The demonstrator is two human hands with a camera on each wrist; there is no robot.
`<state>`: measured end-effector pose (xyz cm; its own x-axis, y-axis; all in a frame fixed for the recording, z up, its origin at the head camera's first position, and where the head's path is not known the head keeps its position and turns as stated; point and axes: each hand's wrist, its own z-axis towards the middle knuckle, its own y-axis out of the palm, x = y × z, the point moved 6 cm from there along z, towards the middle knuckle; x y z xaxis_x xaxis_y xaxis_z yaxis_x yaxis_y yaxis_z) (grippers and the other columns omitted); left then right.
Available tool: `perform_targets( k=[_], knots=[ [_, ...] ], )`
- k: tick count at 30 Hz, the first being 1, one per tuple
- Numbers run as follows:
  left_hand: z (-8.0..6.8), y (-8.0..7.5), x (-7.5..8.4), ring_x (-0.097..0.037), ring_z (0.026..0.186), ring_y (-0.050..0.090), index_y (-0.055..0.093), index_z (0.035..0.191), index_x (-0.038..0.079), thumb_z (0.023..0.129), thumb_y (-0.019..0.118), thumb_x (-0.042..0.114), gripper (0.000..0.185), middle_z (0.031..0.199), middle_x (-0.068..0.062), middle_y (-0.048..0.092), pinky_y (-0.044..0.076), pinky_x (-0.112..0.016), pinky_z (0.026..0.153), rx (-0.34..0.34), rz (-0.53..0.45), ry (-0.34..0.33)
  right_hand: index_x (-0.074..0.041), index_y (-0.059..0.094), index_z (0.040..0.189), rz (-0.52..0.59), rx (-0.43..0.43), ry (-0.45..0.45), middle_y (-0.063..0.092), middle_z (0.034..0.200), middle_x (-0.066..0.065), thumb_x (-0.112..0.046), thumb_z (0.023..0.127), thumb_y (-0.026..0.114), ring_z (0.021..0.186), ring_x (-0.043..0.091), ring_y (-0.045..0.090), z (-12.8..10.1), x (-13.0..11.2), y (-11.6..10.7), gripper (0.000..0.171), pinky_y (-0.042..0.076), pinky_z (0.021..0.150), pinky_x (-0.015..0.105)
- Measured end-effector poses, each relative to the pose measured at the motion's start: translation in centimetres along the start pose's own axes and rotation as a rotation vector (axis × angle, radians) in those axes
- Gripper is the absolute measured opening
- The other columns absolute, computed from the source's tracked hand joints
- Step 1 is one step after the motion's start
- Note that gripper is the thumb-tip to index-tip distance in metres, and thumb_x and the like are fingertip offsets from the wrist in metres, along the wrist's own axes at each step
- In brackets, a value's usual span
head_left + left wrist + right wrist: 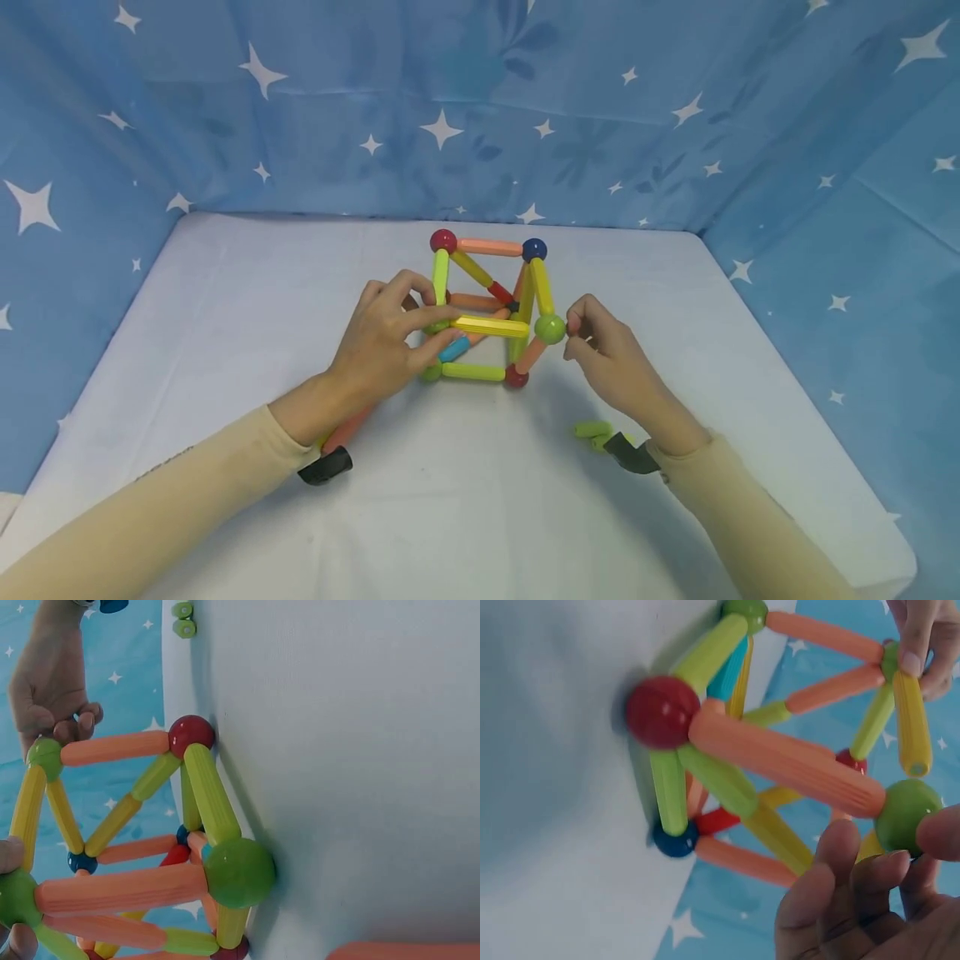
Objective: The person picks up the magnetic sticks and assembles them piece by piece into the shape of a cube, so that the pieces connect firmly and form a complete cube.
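A box-shaped frame of toy construction sticks and balls stands on the table, with a red ball (443, 242) and a blue ball (534, 249) at its upper back corners. My left hand (382, 333) pinches a yellow stick (491, 326) at its left end, beside the upper front-left green ball (16, 897). In the right wrist view, the stick's free end points at another green ball (909, 816), with a small gap between. Curled fingers and thumb of my right hand (611, 358) hold that second ball, which tops an orange stick (787, 757) rising from a red ball (662, 712).
Several loose green sticks (593, 429) lie near my right wrist. An orange stick (347, 429) lies partly hidden under my left forearm. The white tabletop (450, 500) is backed by a blue star-patterned curtain (337, 100).
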<state>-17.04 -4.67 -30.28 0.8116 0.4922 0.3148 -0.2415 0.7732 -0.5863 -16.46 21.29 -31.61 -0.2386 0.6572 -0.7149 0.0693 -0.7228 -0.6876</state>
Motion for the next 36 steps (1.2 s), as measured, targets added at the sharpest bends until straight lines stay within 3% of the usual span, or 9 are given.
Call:
perform_targets(
  k=[7, 12, 14, 17, 21, 26, 36],
  knots=[
    [-0.1, 0.3, 0.1, -0.023, 0.076, 0.060, 0.082, 0.103, 0.011, 0.080, 0.088, 0.021, 0.026, 0.098, -0.007, 0.054, 0.037, -0.044, 0.077, -0.008, -0.001, -0.025, -0.007, 0.044, 0.100, 0.056, -0.036, -0.022, 0.059, 0.101, 0.009, -0.002, 0.094, 0.051, 0.087, 0.023, 0.061, 0.0, -0.1, 1.0, 0.010, 0.053, 0.082, 0.044],
    [-0.4, -0.8, -0.5, -0.017, 0.078, 0.058, 0.079, 0.111, 0.011, 0.084, 0.085, 0.023, 0.031, 0.104, -0.004, 0.061, 0.035, -0.043, 0.079, 0.003, -0.084, -0.074, -0.010, 0.049, 0.099, -0.064, -0.067, -0.021, 0.057, 0.094, 0.004, -0.001, 0.092, 0.056, 0.087, 0.020, 0.059, -1.0, 0.4, 0.2, 0.014, 0.052, 0.080, 0.042],
    [-0.3, -1.5, -0.9, -0.015, 0.079, 0.057, 0.079, 0.106, 0.011, 0.086, 0.083, 0.020, 0.022, 0.105, -0.001, 0.065, 0.034, -0.042, 0.079, 0.030, -0.156, -0.092, -0.013, 0.054, 0.098, -0.160, -0.142, -0.020, 0.058, 0.091, -0.001, -0.002, 0.091, 0.061, 0.087, 0.018, 0.058, -1.7, 1.0, -0.2, 0.014, 0.052, 0.078, 0.040],
    [-0.1, -2.1, -1.4, -0.014, 0.081, 0.058, 0.079, 0.095, 0.011, 0.087, 0.081, 0.012, 0.009, 0.103, 0.002, 0.068, 0.034, -0.039, 0.079, 0.054, -0.258, -0.107, -0.017, 0.065, 0.101, -0.288, -0.324, 0.004, 0.062, 0.094, -0.006, -0.006, 0.090, 0.070, 0.089, 0.016, 0.057, -3.1, 2.6, -0.2, 0.016, 0.052, 0.077, 0.039],
    [-0.2, -1.8, -1.9, -0.016, 0.083, 0.062, 0.080, 0.091, 0.011, 0.084, 0.084, 0.010, 0.008, 0.099, 0.004, 0.070, 0.033, -0.038, 0.079, 0.047, -0.304, -0.111, -0.020, 0.073, 0.110, -0.409, -0.501, 0.049, 0.065, 0.099, -0.011, -0.009, 0.084, 0.082, 0.092, 0.014, 0.060, -4.9, 4.6, 0.8, 0.029, 0.054, 0.081, 0.039],
    [-0.2, -1.6, -1.9, -0.016, 0.089, 0.066, 0.079, 0.085, 0.011, 0.083, 0.084, 0.010, 0.006, 0.096, 0.003, 0.070, 0.034, -0.039, 0.079, 0.052, -0.296, -0.099, -0.023, 0.077, 0.109, -0.494, -0.488, 0.026, 0.063, 0.096, -0.015, -0.009, 0.079, 0.086, 0.090, 0.011, 0.061, -5.6, 5.7, 1.2, 0.034, 0.054, 0.083, 0.039],
    [-0.3, -1.4, -1.8, -0.015, 0.086, 0.065, 0.077, 0.078, 0.012, 0.083, 0.084, 0.010, 0.009, 0.095, 0.001, 0.069, 0.034, -0.039, 0.079, 0.051, -0.290, -0.100, -0.021, 0.080, 0.104, -0.515, -0.435, -0.036, 0.064, 0.092, -0.015, -0.010, 0.082, 0.085, 0.085, 0.008, 0.059, -5.3, 5.3, 2.5, 0.026, 0.055, 0.085, 0.038]
  ],
)
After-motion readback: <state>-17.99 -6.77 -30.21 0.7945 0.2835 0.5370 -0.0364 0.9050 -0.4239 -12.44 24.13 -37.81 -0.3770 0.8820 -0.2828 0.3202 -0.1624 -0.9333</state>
